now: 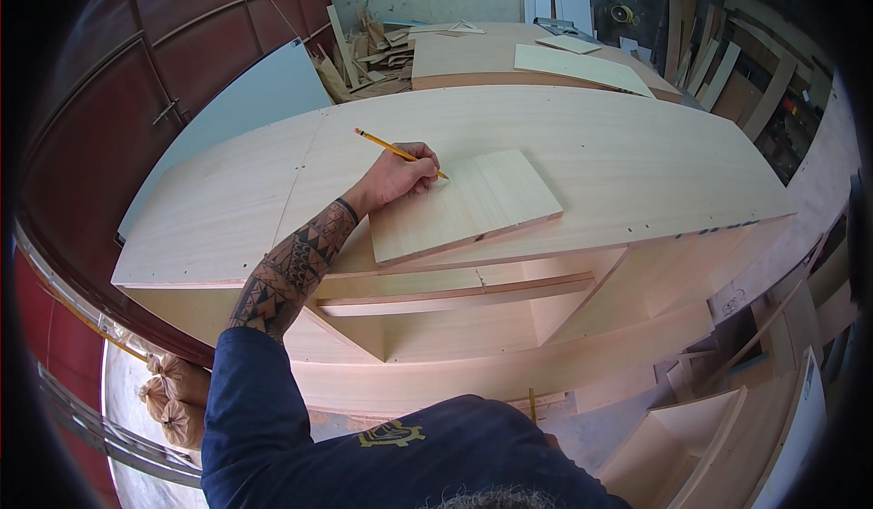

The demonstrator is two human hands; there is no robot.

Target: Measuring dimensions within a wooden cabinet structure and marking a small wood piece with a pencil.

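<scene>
So, board [491,195] on cabinet [646,154], offcuts [376,58] behind.

- My shirt [355,473] is dark navy blue, its cloth softly creased
- My left sleeve [250,391] is the same navy and ends near the elbow
- A yellowish, gear-shaped emblem [391,433] marks the shirt
- My left forearm [277,295] carries dark geometric tattoos [309,245], rows of triangles and patterned bands
- A narrow dark band [346,210] circles my wrist, worn or inked I cannot tell
- My left hand [402,176] is bare
</scene>
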